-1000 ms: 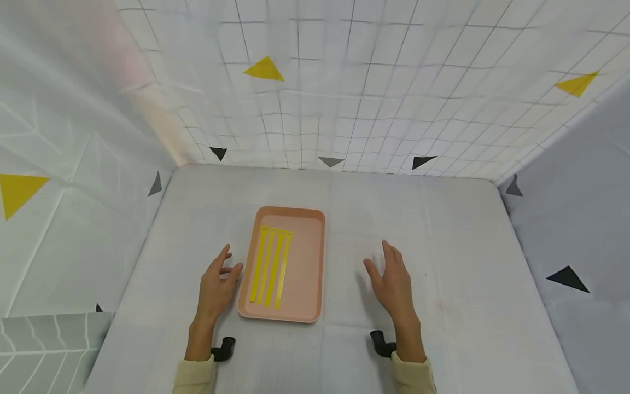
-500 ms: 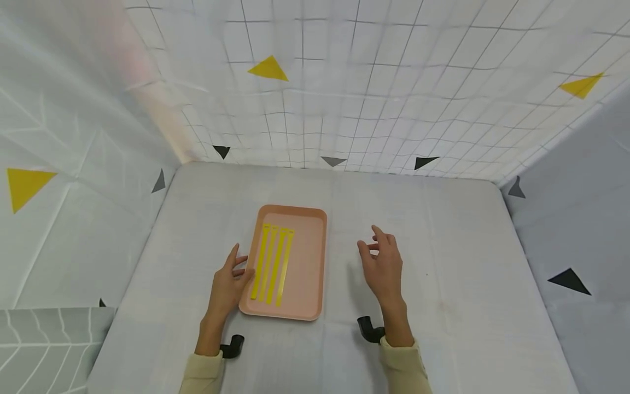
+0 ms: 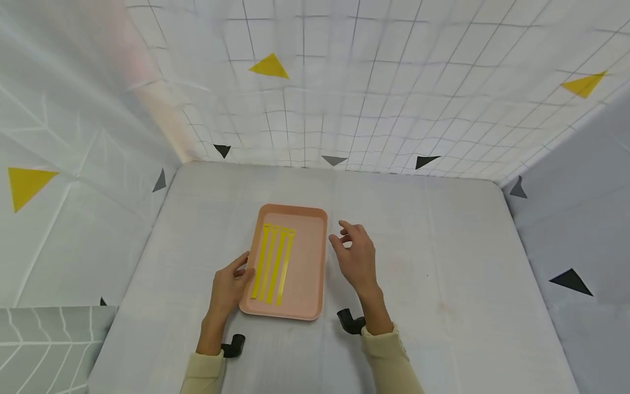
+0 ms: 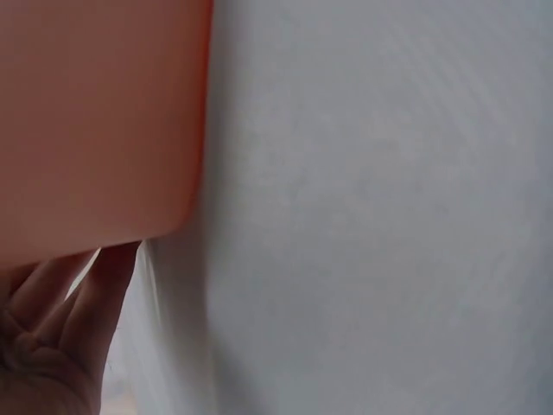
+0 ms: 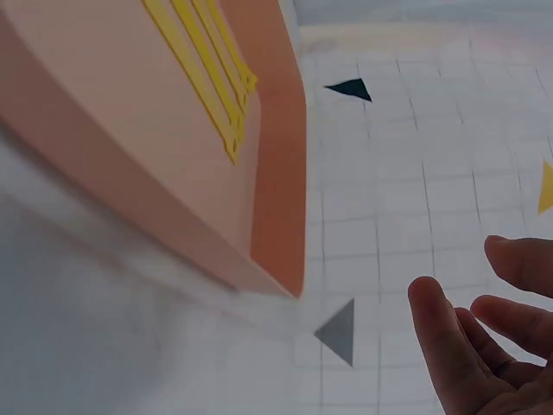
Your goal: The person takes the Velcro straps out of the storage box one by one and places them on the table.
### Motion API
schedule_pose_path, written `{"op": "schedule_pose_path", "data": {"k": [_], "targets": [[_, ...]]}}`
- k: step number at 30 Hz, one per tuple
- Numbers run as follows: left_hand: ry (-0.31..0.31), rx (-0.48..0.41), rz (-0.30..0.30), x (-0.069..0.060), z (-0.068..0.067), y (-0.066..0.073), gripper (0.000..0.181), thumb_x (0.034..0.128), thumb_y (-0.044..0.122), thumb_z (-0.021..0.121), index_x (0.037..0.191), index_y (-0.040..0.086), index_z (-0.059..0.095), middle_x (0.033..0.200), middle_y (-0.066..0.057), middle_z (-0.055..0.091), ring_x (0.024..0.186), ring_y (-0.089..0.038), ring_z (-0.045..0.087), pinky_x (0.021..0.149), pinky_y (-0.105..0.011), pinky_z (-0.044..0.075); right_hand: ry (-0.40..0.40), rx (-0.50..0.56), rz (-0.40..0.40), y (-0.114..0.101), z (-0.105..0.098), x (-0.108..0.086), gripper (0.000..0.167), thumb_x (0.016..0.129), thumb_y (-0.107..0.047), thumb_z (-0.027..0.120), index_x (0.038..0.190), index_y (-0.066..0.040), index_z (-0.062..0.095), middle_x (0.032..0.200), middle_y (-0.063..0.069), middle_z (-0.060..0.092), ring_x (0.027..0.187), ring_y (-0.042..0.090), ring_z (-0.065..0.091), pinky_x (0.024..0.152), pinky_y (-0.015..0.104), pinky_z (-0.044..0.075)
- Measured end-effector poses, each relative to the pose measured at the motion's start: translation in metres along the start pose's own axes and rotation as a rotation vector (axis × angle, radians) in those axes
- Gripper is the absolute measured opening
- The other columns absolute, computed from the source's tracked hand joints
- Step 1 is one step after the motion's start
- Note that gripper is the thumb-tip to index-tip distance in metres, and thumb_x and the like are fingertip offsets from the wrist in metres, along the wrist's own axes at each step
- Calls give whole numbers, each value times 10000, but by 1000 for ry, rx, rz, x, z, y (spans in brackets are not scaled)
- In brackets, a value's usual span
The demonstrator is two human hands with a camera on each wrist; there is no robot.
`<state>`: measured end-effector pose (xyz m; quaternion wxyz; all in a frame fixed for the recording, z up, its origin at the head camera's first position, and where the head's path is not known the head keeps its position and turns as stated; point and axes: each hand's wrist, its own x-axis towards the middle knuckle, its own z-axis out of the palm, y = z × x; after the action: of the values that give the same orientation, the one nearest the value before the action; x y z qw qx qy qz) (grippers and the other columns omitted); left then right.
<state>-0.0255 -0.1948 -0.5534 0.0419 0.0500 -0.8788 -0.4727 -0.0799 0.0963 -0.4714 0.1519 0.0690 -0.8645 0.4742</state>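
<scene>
Pink tray: my landmark; I see the tray [image 3: 304,276] on the counter [image 3: 462,262], rectangular and round-cornered, its long sides running away from the person. From my cameras I cannot tell whether its edge is lifted at all.
Yellow strips: four yellow strips [image 3: 276,268] lie side by side inside the tray, in its left half, with their wider, slotted ends toward the tray's far end. They lean slightly, and the tray's right half shows bare pink floor.
Left hand: I have the left hand [image 3: 228,287] at the tray's left side, gripping the rim, thumb over the edge and fingers along the outside. My left wrist view shows those fingers against the tray wall, partly hidden by it.
Right hand: just beside the tray's right rim I see the right hand [image 3: 358,260], fingers curved, a clear gap between thumb and forefinger, holding nothing.
Wrist fittings: one black fitting [image 3: 234,346] sits nearer the person than the tray; another black piece [image 3: 348,322] is at the right wrist, to the tray's near right.
Backdrop: beyond the tray hangs a white gridded sheet [image 3: 344,98] with yellow, black and grey triangles.
</scene>
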Motion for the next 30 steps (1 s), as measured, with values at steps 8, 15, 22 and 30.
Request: {"op": "schedule_pose_path", "data": {"k": [8,15,22,30], "targets": [[-16,-54,-17,-1,2,-2,479,922,106,706,1380,47,578,1296,-160,626,969,-347,696,731,-394,586,-102,32,-3,-3,33,6,400,891,-121,732,1251,30,647,975,183,623,805,265,656,627,391,521],[-25,-19,-6,2,3,-2,488,921,101,704,1389,60,572,1269,-199,627,955,-351,699,712,-413,588,-181,42,14,-3,48,9,425,904,-144,722,1284,15,619,1037,237,615,844,304,654,654,426,543],[-16,-21,0,1,2,-1,481,919,93,706,1381,56,578,1250,-227,629,938,-354,703,714,-439,586,-218,47,53,1,67,13,410,927,-151,678,1292,26,616,1121,215,635,917,318,637,738,440,542],[-6,30,38,1,2,-3,495,925,84,696,1401,59,561,1270,-179,633,930,-341,707,710,-440,585,-169,98,91,1,84,20,373,912,-100,664,1259,35,644,1087,230,637,900,314,637,735,435,547]]}}
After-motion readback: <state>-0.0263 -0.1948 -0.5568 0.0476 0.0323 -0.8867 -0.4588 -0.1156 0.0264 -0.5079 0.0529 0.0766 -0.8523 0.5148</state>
